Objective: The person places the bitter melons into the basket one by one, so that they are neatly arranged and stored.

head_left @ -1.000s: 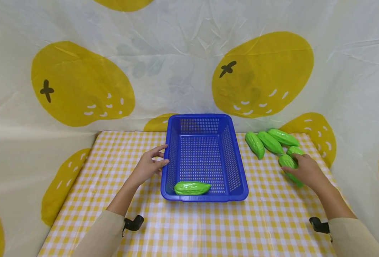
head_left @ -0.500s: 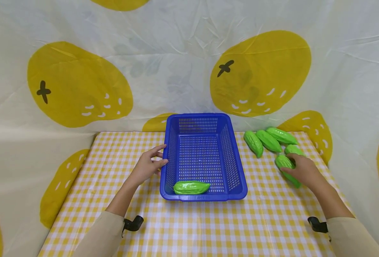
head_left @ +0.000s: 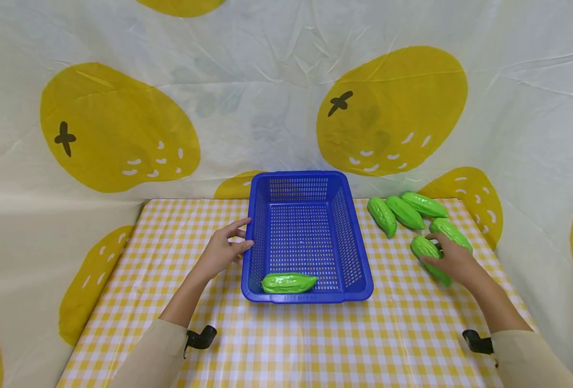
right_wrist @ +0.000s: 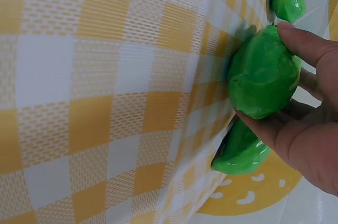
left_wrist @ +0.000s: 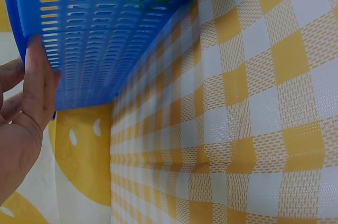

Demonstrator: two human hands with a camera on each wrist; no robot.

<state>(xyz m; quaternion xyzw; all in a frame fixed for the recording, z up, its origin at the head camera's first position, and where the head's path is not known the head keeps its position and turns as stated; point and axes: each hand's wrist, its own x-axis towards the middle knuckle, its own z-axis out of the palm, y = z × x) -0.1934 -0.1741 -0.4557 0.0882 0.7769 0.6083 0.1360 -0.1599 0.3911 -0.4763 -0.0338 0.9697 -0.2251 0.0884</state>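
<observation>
My right hand grips a bumpy green bitter melon, thumb on one side and fingers on the other. In the right wrist view, the held bitter melon shows its rounded end, close over the tablecloth. Just behind my hand lies another bitter melon. My left hand touches the left side of a blue plastic basket with fairly straight fingers. From the left wrist, the left hand's fingers rest against the basket's outer wall. One bitter melon lies crosswise inside the basket at its near end.
Three more bitter melons lie grouped right of the basket, among them a leftmost melon. A yellow-and-white checked tablecloth covers the table. Behind and beside it hangs a white curtain with large yellow fruit prints.
My right hand has shifted slightly left with the bitter melon, away from the melon behind it, which now shows more fully. My left hand stays at the basket.
</observation>
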